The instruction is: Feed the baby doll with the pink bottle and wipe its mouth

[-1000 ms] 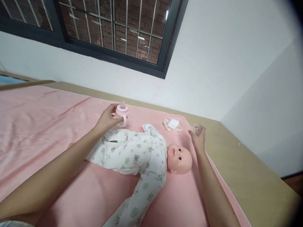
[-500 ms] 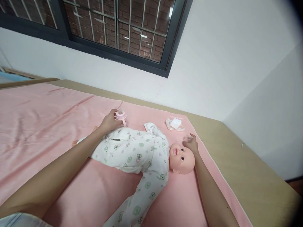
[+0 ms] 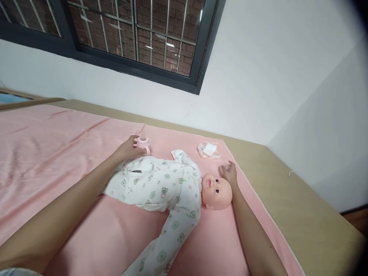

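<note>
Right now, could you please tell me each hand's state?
Left hand: holding the pink bottle.
Right hand: at a clear cap; grip unclear.

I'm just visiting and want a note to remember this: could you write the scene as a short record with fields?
Left hand: at the upright pink-topped bottle; grip unclear
Right hand: at a small clear thing; grip unclear
Doll: face up, patterned white clothes
Under doll: pink blanket
Beyond doll's head: small packet
Background: barred window

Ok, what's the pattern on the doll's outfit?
The outfit is white with scattered small prints, including green bear-like shapes; it shows best in the current head view.
</note>
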Demonstrator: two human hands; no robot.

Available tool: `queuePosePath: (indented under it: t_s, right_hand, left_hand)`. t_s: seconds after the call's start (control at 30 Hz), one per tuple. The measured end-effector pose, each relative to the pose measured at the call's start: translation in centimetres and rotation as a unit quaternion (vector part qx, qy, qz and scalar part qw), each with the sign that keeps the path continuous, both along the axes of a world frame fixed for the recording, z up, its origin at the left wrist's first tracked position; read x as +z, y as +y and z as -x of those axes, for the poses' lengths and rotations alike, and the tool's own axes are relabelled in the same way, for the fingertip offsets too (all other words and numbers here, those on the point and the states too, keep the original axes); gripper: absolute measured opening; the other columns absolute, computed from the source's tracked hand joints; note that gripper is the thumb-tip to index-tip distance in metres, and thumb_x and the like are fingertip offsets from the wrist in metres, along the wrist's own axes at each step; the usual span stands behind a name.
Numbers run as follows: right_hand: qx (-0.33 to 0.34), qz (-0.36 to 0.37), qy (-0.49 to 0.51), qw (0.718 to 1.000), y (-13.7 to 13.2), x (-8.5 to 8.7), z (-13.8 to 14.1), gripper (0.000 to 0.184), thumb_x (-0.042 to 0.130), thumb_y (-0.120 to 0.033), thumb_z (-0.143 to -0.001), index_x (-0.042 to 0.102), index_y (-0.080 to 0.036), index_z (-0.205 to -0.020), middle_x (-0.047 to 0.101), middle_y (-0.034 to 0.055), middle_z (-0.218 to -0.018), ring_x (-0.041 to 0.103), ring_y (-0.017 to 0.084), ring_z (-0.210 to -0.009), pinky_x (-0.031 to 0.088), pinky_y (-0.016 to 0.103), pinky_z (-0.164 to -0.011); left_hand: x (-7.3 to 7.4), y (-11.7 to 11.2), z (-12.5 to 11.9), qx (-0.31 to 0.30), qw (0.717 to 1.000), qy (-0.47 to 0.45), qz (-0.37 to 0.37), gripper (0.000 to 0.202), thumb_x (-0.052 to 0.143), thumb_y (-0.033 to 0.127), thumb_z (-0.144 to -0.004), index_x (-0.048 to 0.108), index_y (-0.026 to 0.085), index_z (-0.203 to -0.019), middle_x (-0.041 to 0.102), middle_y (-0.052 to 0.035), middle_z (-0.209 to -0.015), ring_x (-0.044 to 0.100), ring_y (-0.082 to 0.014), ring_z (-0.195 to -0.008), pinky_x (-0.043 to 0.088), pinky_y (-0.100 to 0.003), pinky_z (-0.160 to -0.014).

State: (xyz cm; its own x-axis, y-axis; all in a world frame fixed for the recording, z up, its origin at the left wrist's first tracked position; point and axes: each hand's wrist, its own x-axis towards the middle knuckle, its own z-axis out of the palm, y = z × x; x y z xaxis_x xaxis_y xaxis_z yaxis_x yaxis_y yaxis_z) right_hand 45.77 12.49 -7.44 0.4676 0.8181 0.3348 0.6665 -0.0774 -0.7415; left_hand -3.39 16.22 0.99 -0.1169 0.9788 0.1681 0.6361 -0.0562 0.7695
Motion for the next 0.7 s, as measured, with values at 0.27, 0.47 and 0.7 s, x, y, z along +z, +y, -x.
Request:
queuePosePath:
  t_s: [0.27,0.47,0.7]
  right_hand:
    - [-0.008,-0.134,-0.066,0.989,-0.4,1.0,1.0,0.050,0.042,-0.045,-0.083,0.054,-0.014,-0.121,0.057,0.0179,-0.126,0.044,0.032,-0.123,0.030,0.052,-0.106]
    - [0.120,-0.185,-0.149,0.964,-0.9,1.9,2.1,0.031,0.039,-0.028,-0.087,0.058,-0.017,-0.109,0.063,0.0117,-0.111,0.053,0.025,-0.109,0.042,0.042,-0.097]
    - [0.240,-0.064,-0.257,0.934,-0.8,2.0,4.1,0.025,0.038,-0.018,-0.090,0.060,-0.014,-0.101,0.064,0.0101,-0.099,0.053,0.021,-0.094,0.044,0.031,-0.079]
  left_hand:
    - [6.5,-3.8,-2.0,0.013,0.974,0.086,-0.208,0.073,0.061,0.058,-0.077,0.044,0.020,-0.136,0.060,-0.0100,-0.122,0.059,-0.0326,-0.106,0.047,-0.044,-0.085]
    - [9.0,-6.4,-13.2,-0.276,0.932,0.135,-0.190,0.050,0.053,0.058,-0.085,0.062,0.021,-0.117,0.063,-0.0072,-0.123,0.059,-0.0263,-0.110,0.045,-0.037,-0.095]
    - [7.6,-4.6,-24.8,-0.542,0.824,0.157,0.046,0.057,0.049,0.065,-0.084,0.068,0.018,-0.110,0.068,-0.0099,-0.116,0.061,-0.0257,-0.105,0.047,-0.032,-0.090]
